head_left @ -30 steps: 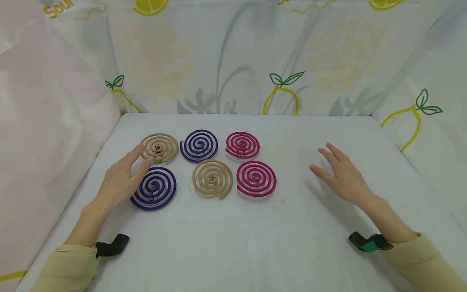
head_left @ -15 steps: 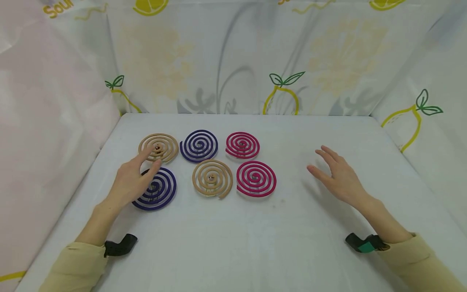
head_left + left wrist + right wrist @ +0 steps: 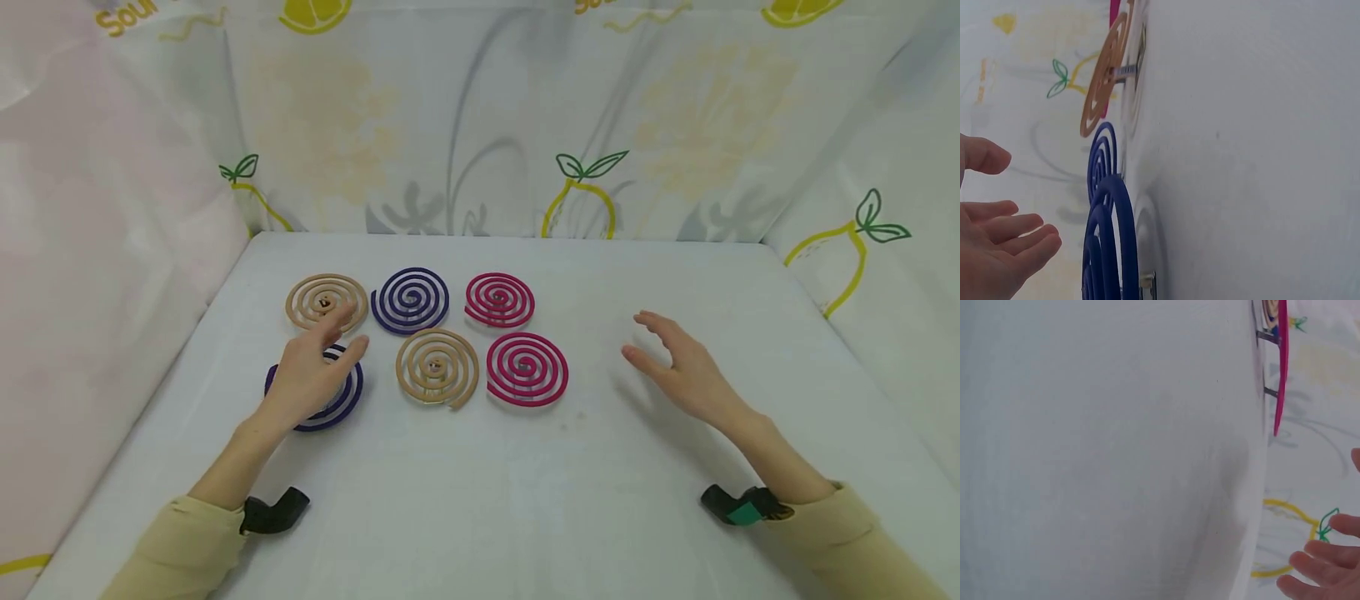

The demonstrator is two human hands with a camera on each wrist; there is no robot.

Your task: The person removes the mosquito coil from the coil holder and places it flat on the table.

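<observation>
My left hand (image 3: pixel 309 371) hovers with loosely extended fingers over the front-left dark blue mosquito coil (image 3: pixel 326 423), hiding much of it. Its fingertips overlap the near edge of the back-left tan coil (image 3: pixel 300 287). In the left wrist view, this hand (image 3: pixel 991 240) is apart from the blue coil (image 3: pixel 1124 231), which is raised on a small metal stand (image 3: pixel 1147 282). Over the table's right side, my right hand (image 3: pixel 688 373) is held with fingers spread and nothing in it. The right wrist view catches its fingers (image 3: pixel 1329 556) beyond the table surface.
The back row continues with a blue coil (image 3: pixel 412 298) and a pink-red coil (image 3: pixel 498 298). In front stand a tan coil (image 3: pixel 437 366) and another pink-red coil (image 3: pixel 527 362). Lemon-print curtains (image 3: pixel 495 108) enclose the white table (image 3: pixel 480 500) at the back and sides.
My left hand has moved right, from the left edges of the coils to over the front-left blue one. My right hand has drifted slightly left. The coils stay in place.
</observation>
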